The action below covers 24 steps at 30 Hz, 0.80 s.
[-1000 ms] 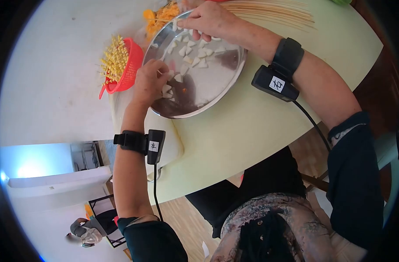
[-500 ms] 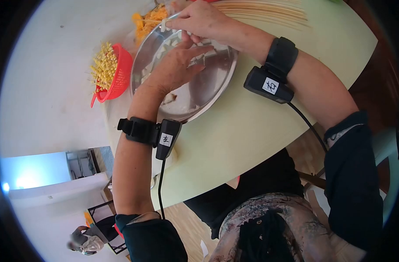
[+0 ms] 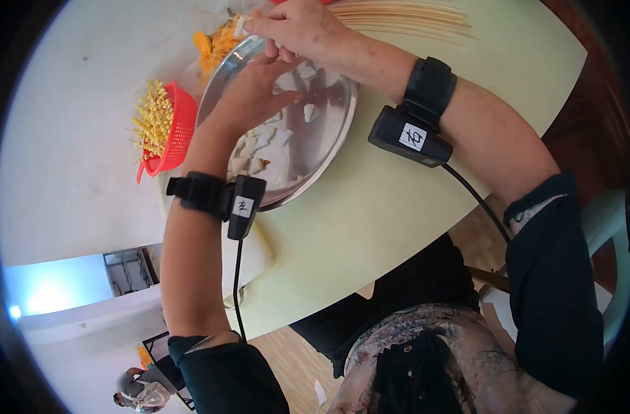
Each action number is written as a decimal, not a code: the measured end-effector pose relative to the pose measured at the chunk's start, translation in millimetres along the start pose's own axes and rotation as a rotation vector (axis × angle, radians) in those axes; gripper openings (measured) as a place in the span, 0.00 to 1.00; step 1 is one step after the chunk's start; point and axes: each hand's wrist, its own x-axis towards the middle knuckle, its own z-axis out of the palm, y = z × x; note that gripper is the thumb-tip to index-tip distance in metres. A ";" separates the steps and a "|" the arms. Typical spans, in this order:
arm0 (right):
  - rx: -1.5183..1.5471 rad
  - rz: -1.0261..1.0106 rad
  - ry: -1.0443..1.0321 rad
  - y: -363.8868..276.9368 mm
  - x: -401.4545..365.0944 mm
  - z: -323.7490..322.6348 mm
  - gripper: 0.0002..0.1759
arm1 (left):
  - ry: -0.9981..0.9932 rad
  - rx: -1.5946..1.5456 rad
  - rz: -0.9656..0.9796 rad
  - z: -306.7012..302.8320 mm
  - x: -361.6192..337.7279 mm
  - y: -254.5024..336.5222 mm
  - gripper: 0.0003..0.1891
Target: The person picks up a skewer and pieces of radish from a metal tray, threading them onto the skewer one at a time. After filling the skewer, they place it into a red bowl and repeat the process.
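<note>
Right hand (image 3: 294, 27) pinches a white piece (image 3: 240, 26) over the tray (image 3: 327, 150) edge, left hand (image 3: 249, 93) grip unclear; a loose pinch could drop it outside

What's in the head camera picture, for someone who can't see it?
A person's right hand pinches one white piece by a round metal tray of white pieces on a table. The left hand reaches over the tray. A red basket stands nearby.
</note>
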 end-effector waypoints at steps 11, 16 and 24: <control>-0.065 -0.097 0.038 2.4 1.8 3.4 0.22 | -0.090 0.149 -0.054 -9.9 -23.4 -44.8 0.15; -0.102 -0.123 -0.011 3.2 3.4 3.0 0.22 | -0.049 -0.014 -0.159 -23.7 -41.0 -66.3 0.14; -0.139 -0.136 0.031 6.1 5.6 6.2 0.22 | 0.034 0.102 -0.043 -0.2 -16.6 -61.4 0.19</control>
